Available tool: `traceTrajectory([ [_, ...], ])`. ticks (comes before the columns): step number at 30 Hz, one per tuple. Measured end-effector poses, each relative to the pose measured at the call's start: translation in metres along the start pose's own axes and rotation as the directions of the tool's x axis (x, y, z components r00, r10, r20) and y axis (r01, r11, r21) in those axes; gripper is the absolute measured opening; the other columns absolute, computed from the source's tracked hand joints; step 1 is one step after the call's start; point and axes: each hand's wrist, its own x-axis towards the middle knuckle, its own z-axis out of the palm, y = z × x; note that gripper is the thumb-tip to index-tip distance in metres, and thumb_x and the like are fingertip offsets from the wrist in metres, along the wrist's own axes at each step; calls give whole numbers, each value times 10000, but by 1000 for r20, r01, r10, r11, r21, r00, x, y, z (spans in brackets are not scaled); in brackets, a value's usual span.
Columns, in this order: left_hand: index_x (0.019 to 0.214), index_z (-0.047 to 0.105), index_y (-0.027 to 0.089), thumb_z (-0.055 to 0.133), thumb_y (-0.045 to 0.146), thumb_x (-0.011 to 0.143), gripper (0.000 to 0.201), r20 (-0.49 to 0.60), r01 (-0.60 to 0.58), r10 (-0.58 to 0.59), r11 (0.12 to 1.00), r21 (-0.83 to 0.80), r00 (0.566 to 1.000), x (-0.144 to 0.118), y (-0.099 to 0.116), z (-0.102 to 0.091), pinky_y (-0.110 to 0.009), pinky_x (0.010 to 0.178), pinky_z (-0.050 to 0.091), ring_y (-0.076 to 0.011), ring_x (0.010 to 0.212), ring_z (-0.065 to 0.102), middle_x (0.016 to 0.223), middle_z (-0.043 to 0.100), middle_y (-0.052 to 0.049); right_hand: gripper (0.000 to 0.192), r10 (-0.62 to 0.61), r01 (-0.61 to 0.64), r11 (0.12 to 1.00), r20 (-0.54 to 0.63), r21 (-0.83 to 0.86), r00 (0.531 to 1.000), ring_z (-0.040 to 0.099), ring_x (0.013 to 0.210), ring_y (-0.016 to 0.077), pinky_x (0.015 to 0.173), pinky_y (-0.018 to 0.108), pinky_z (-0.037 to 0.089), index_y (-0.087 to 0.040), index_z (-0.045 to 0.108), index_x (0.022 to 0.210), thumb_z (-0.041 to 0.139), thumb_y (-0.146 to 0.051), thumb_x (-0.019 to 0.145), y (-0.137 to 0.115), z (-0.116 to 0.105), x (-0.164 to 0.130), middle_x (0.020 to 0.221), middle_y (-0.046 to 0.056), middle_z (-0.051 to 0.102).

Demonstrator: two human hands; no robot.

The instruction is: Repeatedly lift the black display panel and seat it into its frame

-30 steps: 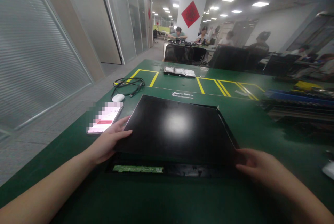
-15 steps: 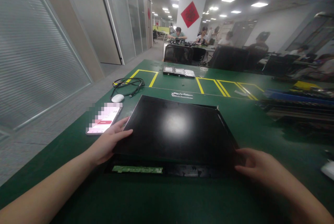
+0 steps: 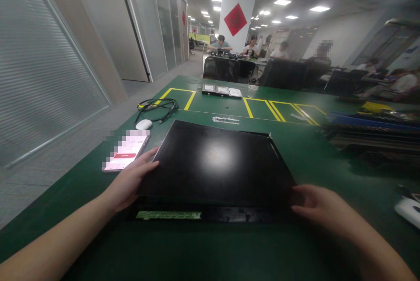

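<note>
The person's left hand point(image 3: 126, 182) and right hand point(image 3: 320, 210) are gripping the near corners of a flat glossy black rectangular panel point(image 3: 215, 163), fingers clenched on its edges. The panel is lying on the green counter point(image 3: 315, 150), over a dark frame with a green circuit strip point(image 3: 169, 215). A phone with a pink screen point(image 3: 125, 156) is lying just beside the left hand.

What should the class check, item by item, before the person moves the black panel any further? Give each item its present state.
1. Left hand grips the black panel at its left edge: ok.
2. Right hand on its right near corner: ok.
3. Panel's near edge raised off the frame, showing the green circuit strip: ok.
4. Any cable joining panel and strip: cannot tell.
5. Phone lies apart from the panel: ok.
</note>
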Motion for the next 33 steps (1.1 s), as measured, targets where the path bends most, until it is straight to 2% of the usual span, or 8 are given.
traceTrajectory([
  [9, 1396, 590, 242, 727, 129, 786, 635, 4, -25, 25, 1000, 8, 1000, 2, -5, -5, -310, 541, 632, -290, 755, 795, 988, 820, -91, 580, 1, -1, 1000, 8, 8, 1000, 693, 692, 247, 617, 341, 475, -154, 636, 1224, 628, -466, 735, 1, 0, 0, 732, 46, 735],
  [14, 1416, 557, 211, 683, 83, 812, 630, -31, -44, 44, 999, 0, 999, -1, -5, 1, -294, 542, 628, -274, 739, 796, 925, 825, -89, 577, 4, -5, 1000, 10, 22, 1000, 691, 687, 249, 620, 346, 482, -152, 625, 1213, 628, -475, 734, 1, -1, -1, 720, 43, 732],
  [19, 1463, 489, 198, 652, 60, 817, 680, -23, -91, 90, 996, -21, 996, -3, -7, 6, -285, 551, 625, -278, 786, 796, 963, 825, -101, 587, 8, -9, 999, 24, 42, 1000, 693, 683, 248, 620, 350, 487, -148, 604, 1218, 611, -488, 740, 1, 0, 0, 726, 47, 729],
  [27, 1469, 488, 182, 615, 47, 839, 657, -81, -51, 51, 999, 8, 995, -6, -3, 12, -274, 519, 617, -265, 724, 797, 907, 831, -89, 609, 12, -12, 998, 6, 58, 1000, 696, 687, 253, 625, 352, 500, -140, 622, 1198, 577, -549, 749, 5, 2, 3, 739, 63, 734],
  [33, 1456, 505, 166, 605, 39, 848, 629, -77, -50, 52, 999, 18, 996, -6, -3, 13, -278, 544, 624, -252, 729, 796, 1000, 824, -102, 562, -8, 11, 994, -29, 108, 1000, 697, 655, 249, 601, 351, 503, -173, 658, 1165, 575, -570, 775, 15, 7, 7, 735, 61, 744],
])
